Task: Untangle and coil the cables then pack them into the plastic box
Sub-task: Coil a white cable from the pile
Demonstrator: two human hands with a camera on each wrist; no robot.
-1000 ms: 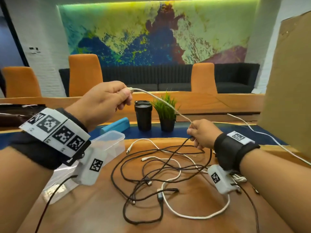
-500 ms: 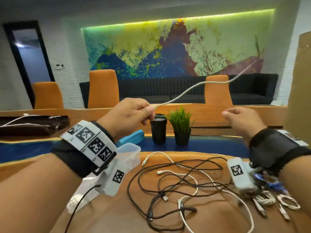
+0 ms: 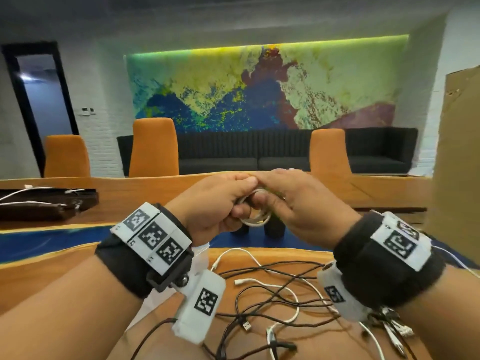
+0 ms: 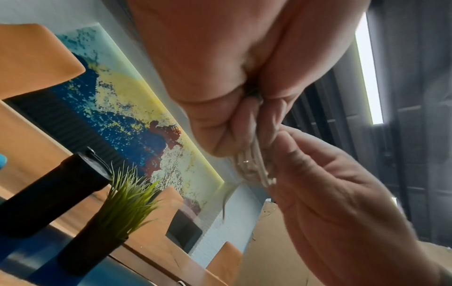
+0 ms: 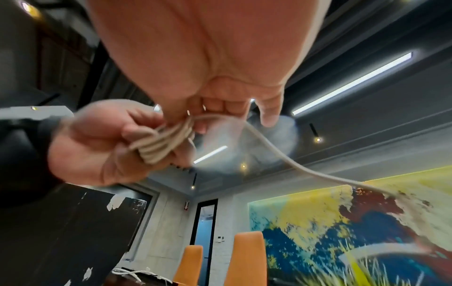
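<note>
Right now I am midway through coiling one white cable (image 3: pixel 255 219), held up in front of me above the counter (image 3: pixel 166 341). My left hand (image 3: pixel 217 207) has its grip curled round the stacked loops, thumb on top and fingers underneath; the right wrist view shows several turns lying side by side across those fingers. My right hand (image 3: pixel 301 206) meets it, grip narrow, fingertips (image 5: pixel 267 114) guiding the cable onto the bundle. From that same view a free tail of the cable (image 5: pixel 274 152) sweeps away from the coil, blurred, so I judge there is more length to wind on; how much, I cannot tell. Below my wrists the rest of the job waits: a tangle of black cables (image 3: pixel 259 302) and another white cable (image 3: pixel 283 292) lie crossed over each other on the counter, none of them coiled. A few small coiled bundles (image 3: pixel 389 323) seem to sit under my right wrist, partly hidden. The plastic box (image 3: pixel 201 257) shows only as a pale corner behind my left wrist. Next, I think, the tail wants feeding round in even turns while my left grip stays firm so the loops do not spring apart, then the end tucked in and the coil carried left to the box.
</note>
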